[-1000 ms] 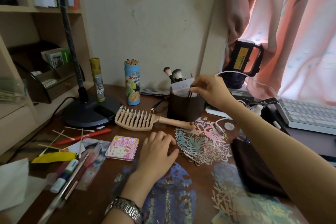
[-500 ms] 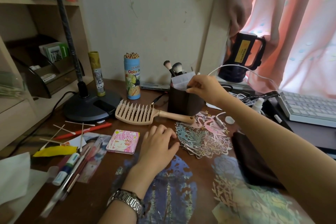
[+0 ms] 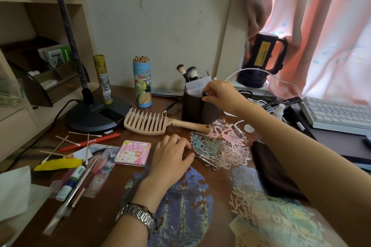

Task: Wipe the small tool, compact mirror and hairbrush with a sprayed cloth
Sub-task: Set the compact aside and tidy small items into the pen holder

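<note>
Pinching something small and dark at the rim of the brown holder (image 3: 200,109), our right hand (image 3: 219,94) has changed its job in the last second: earlier the fingers were dipped in among the contents, now thumb and forefinger are closed on a slim dark piece at the cup's near edge. We judge this is the small tool (image 3: 204,94) coming out, so wiping has not started. We cannot tell its shape; most of it is hidden.

Our left hand (image 3: 172,153) has barely shifted; it rests palm down on the desk (image 3: 96,220), fingers loosely curled, gripping nothing.

From that hand, the compact mirror (image 3: 133,153) sits at nine o'clock, just beside it: a flat square case, glossy, printed pink. The hairbrush (image 3: 158,123) lies at twelve o'clock: pale tan plastic, vented paddle head with stiff bristles standing up, smooth handle pointing to three o'clock towards the holder.

A dark cloth (image 3: 273,174), soft and folded, lies at three o'clock, partly under our right forearm. A small white spray bottle (image 3: 278,111) stands near the keyboard (image 3: 337,115), at about two o'clock. Lacy paper cutouts (image 3: 218,146) cover the desk between.
</note>
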Available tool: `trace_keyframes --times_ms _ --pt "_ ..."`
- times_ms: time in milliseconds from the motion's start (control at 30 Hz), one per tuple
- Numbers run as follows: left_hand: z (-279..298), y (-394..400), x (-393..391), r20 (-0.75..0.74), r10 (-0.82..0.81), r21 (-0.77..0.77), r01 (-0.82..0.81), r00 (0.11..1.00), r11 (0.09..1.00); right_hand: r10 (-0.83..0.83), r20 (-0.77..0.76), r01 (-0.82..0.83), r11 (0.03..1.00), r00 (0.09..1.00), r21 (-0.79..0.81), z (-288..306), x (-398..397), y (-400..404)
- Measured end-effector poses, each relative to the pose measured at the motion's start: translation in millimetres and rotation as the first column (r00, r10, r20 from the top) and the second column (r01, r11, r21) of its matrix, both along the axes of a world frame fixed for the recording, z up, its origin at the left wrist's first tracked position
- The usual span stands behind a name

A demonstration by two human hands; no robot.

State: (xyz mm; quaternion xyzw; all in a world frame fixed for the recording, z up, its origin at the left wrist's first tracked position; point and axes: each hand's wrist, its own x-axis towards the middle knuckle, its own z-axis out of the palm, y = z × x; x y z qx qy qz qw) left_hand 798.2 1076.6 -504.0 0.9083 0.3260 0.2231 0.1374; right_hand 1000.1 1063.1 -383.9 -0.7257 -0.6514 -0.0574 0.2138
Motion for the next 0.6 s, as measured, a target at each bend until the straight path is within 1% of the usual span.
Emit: trace_keyframes --times_ms 67,167,233,300,400,600 --pt "0 0 0 0.000 -0.001 0.001 0.001 1.000 1.000 -0.014 -0.021 0.014 1.000 1.000 0.003 4 -1 -5" --pt "0 1 -1 -0.003 0.002 -0.001 -0.002 1.000 1.000 -0.045 -0.068 0.049 0.997 0.997 0.055 6 -1 -18" --pt "2 1 -1 -0.002 -0.001 -0.011 0.001 1.000 1.000 -0.046 -0.101 0.055 0.994 0.994 0.093 4 -4 -31" --pt "3 0 -1 -0.015 -0.008 -0.021 0.008 1.000 1.000 -0.035 -0.131 0.047 0.995 0.991 0.090 -3 -12 -47" --pt "4 0 -3 -0.012 -0.035 -0.042 0.035 0.999 0.999 -0.033 -0.179 0.035 0.999 0.983 0.007 -20 -28 -73" --pt "11 -2 -6 0.054 -0.063 -0.077 0.067 0.997 0.995 -0.045 -0.290 -0.002 0.987 0.956 -0.159 -60 -51 -111"
